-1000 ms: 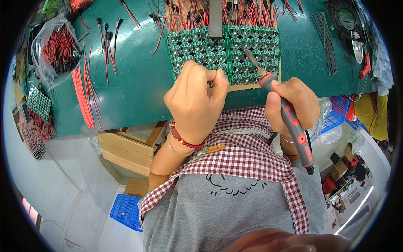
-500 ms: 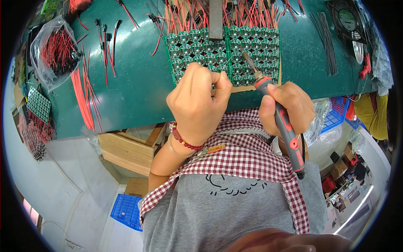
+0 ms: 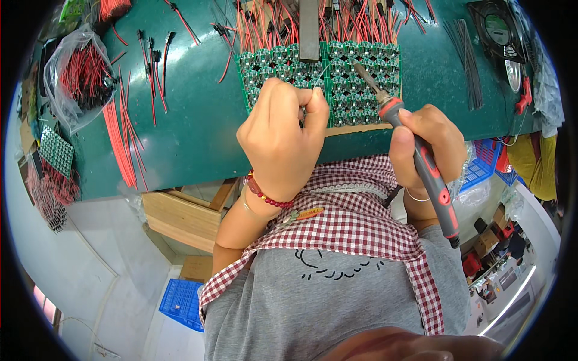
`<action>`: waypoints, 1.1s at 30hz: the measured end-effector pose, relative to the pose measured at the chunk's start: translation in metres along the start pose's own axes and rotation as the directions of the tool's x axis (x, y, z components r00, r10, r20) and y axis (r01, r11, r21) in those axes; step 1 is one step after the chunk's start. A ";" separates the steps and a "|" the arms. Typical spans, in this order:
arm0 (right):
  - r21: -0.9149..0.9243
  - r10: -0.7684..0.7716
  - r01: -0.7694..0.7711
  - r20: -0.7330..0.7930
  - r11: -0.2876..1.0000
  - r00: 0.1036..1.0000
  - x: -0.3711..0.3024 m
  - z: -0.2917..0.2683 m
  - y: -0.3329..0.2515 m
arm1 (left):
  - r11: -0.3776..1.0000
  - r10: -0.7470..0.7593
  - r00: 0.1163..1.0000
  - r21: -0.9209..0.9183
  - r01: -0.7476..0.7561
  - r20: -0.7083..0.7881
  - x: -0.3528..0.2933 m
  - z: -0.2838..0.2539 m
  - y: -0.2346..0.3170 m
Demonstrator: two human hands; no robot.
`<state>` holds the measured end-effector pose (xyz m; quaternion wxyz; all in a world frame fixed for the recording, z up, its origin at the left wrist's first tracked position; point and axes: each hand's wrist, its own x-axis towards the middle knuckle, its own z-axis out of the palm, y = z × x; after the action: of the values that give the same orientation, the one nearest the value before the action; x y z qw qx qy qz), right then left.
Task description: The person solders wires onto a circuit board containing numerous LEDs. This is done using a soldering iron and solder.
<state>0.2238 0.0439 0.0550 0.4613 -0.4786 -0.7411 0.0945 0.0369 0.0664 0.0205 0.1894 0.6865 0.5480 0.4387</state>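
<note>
My right hand [image 3: 431,143] grips a grey and red soldering iron [image 3: 428,171], its tip slanting up and left over the right-hand panel of green circuit boards [image 3: 364,111]. Pinched between thumb and forefinger of my left hand [image 3: 280,129] is a thin strand of solder wire [image 3: 325,76], which sticks up past the fingertips. That hand covers part of the left-hand green panel [image 3: 257,65]. Whether the iron's tip touches a board, I cannot tell. A dark metal bar [image 3: 309,30] lies across the panels' far middle. Red and black wires [image 3: 355,27] fan out behind them.
On the green table [image 3: 186,126], loose red wires [image 3: 117,144] and a plastic bag of wires [image 3: 78,75] lie left. Black strips [image 3: 466,63] and a black fan [image 3: 495,30] are at right. A wooden drawer [image 3: 183,216] juts out below the table's edge.
My right hand has shifted right with the soldering iron, its tip moving slightly up and right. My left hand has risen a little, still pinching the solder wire.
</note>
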 end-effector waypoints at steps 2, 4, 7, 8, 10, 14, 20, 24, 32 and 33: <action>0.020 0.006 -0.006 0.003 1.000 1.000 0.002 0.002 0.002 | 0.999 0.020 1.000 0.046 -0.020 -0.017 0.002 0.002 -0.001; 0.020 0.015 -0.016 0.013 1.000 1.000 0.003 0.004 0.004 | 0.999 0.020 1.000 0.050 -0.019 -0.014 0.000 0.004 -0.002; 0.024 0.009 -0.009 0.019 1.000 1.000 0.003 0.004 0.006 | 0.998 0.021 1.000 0.061 -0.021 -0.005 -0.001 0.005 -0.002; 0.026 0.009 -0.009 0.019 1.000 1.000 0.003 0.005 0.006 | 0.997 0.024 1.000 0.068 -0.024 0.000 -0.001 0.005 -0.002; 0.025 0.003 -0.003 0.025 1.000 1.000 0.004 0.007 0.006 | 0.997 0.021 1.000 0.073 -0.021 0.006 0.000 0.004 -0.001; 0.027 0.002 -0.003 0.020 1.000 1.000 0.004 0.009 0.008 | 0.998 0.021 1.000 0.061 -0.022 0.020 0.000 0.004 -0.002; 0.018 0.013 -0.013 0.037 1.000 0.999 0.005 0.009 0.006 | 0.998 0.003 0.999 0.063 -0.005 0.033 -0.002 0.006 -0.003; 0.023 0.019 -0.020 0.050 1.000 0.999 0.006 0.001 0.004 | 0.998 0.006 0.999 0.059 -0.008 0.039 0.000 0.004 0.000; 0.004 0.019 -0.020 0.012 1.000 1.000 0.003 0.009 0.006 | 0.998 0.026 0.999 0.063 -0.028 0.033 0.001 0.009 -0.003; 0.001 0.018 -0.018 0.017 1.000 1.000 0.003 0.009 0.006 | 0.998 0.025 0.999 0.064 -0.027 0.033 0.002 0.008 -0.003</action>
<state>0.2205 0.0520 0.0483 0.4542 -0.4843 -0.7406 0.1033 0.0420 0.0705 0.0147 0.1703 0.7064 0.5496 0.4122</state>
